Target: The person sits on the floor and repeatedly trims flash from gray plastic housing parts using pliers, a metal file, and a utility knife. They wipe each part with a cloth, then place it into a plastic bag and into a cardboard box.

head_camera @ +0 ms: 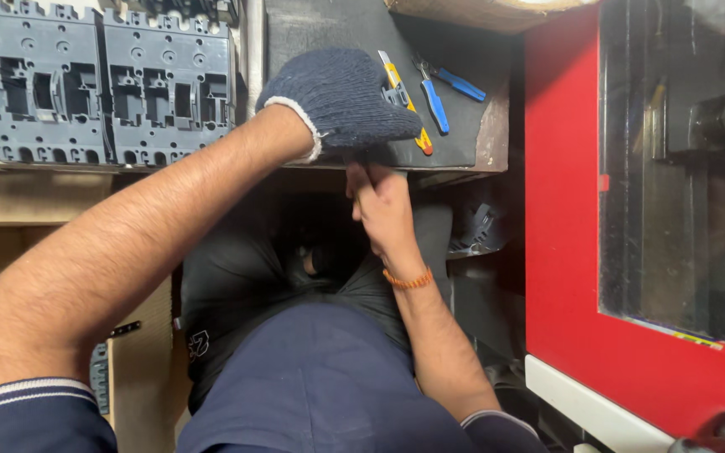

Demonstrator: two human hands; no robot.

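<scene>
Item one: your left hand (pixel 341 101), in a dark blue knitted glove with a white cuff, lies palm-down over the front edge of the dark grey work shelf (pixel 329 33), fingers curled over the lip; what they press on underneath cannot be told. Item two: your right hand (pixel 382 205), bare, with an orange bead bracelet (pixel 407 281) at the wrist, reaches up just under that same edge, its fingertips touching the gloved fingers; the two hands are together at the shelf lip, and whether the right pinches anything cannot be told. Item three, on the shelf, just beside the glove: a yellow-handled utility knife (pixel 404 96), lying slantwise and partly covered by the glove, and blue-handled pliers (pixel 442 88), near the knife but apart from it. Item four, to your left on a pale wooden ledge: two grey moulded plastic breaker housings (pixel 94 84), set side by side and touching, their open compartments facing you; the contents of those compartments are too dark to tell. Item five, below the shelf: a black cloth bag (pixel 228 285) in the shadowed recess, contents hidden. Item six, to your right: a red metal cabinet with a dark glass window (pixel 560 210).
</scene>
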